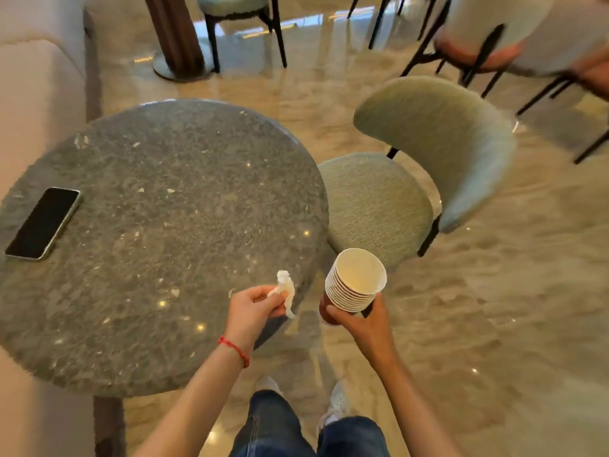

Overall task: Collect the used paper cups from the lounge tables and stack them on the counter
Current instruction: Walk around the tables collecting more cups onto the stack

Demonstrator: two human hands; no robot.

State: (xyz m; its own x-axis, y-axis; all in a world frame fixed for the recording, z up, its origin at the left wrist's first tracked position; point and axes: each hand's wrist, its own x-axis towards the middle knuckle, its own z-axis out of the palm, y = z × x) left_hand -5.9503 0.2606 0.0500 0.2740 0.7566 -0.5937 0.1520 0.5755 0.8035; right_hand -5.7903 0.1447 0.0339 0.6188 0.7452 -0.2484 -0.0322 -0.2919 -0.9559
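Right hand: the right hand (357, 319) has its grip wrapped round the lower part of a nested stack of paper cups (354, 282), mouths tipped up and away, held beside the round stone worktop (164, 179) and out over the floor.
Left hand: the left hand (255, 308) pinches a crumpled white tissue (286, 288) between thumb and fingertips, just above the near edge of the worktop.
Worktop: no loose cup in sight on it, only a dark phone (44, 224) lying flat at the far left.
Handling: paper, so light and easily crushed; the nested rims stiffen the stack, so I'd hold low round the body, firm but not squeezing.
Risk: tilted like that, the top cups could slide out.
Progress: looks like collecting is well along; the counter is not in view.
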